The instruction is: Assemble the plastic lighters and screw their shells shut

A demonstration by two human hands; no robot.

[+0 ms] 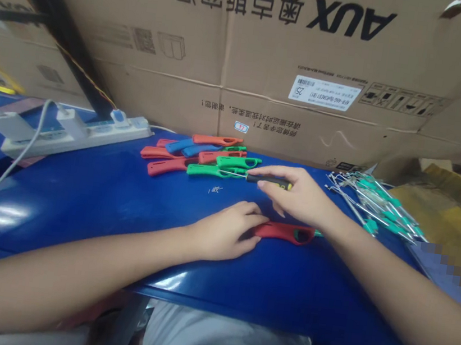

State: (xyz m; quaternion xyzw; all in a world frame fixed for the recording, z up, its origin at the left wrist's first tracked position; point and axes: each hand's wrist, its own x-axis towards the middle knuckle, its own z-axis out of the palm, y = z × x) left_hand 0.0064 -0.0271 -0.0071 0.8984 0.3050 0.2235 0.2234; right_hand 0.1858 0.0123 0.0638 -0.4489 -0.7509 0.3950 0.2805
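My left hand point(231, 230) is closed on the end of a red plastic lighter casing point(282, 232), lying level just above or on the blue table. A bit of green shows at the casing's right end. Between the fingers of my right hand point(296, 189) is a screwdriver point(269, 181) with a black and yellow handle, its thin shaft pointing left. The shaft passes in front of a green casing point(209, 171) in a pile of red, blue and green ones; whether it touches is unclear. A few tiny pale pieces point(214, 189) lie below the pile.
A white power strip point(78, 135) with plugged chargers and a white cable point(14, 167) is at the left. Several metal rods with green parts point(379, 206) are heaped at the right, beside brown packaging point(442, 206). A large cardboard box point(247, 73) stands behind the table point(123, 209).
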